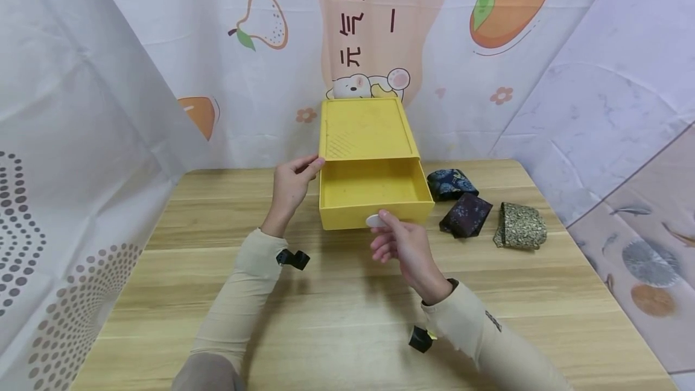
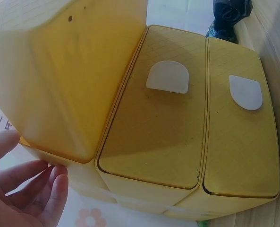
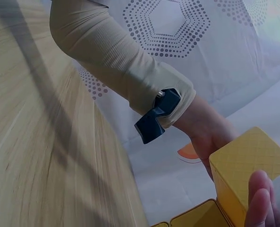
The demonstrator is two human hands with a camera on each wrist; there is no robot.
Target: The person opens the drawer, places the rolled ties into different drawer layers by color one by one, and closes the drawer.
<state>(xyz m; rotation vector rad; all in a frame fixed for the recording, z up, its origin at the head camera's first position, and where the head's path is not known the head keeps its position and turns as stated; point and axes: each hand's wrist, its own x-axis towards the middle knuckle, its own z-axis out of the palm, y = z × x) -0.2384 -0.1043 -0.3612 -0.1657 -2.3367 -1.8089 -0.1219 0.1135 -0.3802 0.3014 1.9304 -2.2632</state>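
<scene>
Now, by part:
Drawer unit (image 1: 369, 131): yellow, at the far middle of the wooden table (image 1: 336, 318), top drawer (image 1: 374, 195) pulled out toward the person.
Right hand (image 1: 404, 246): pinches the drawer's white tab (image 1: 374, 220), apparently to slide it.
Left hand (image 1: 290, 186): fingers relaxed, touching the unit's left side, likely steadying it.
Lower drawers: both closed, seen from the left wrist.
Nearby: three folded patterned cloths (image 1: 467, 213) just right of the unit, clear of the drawer's path.
</scene>
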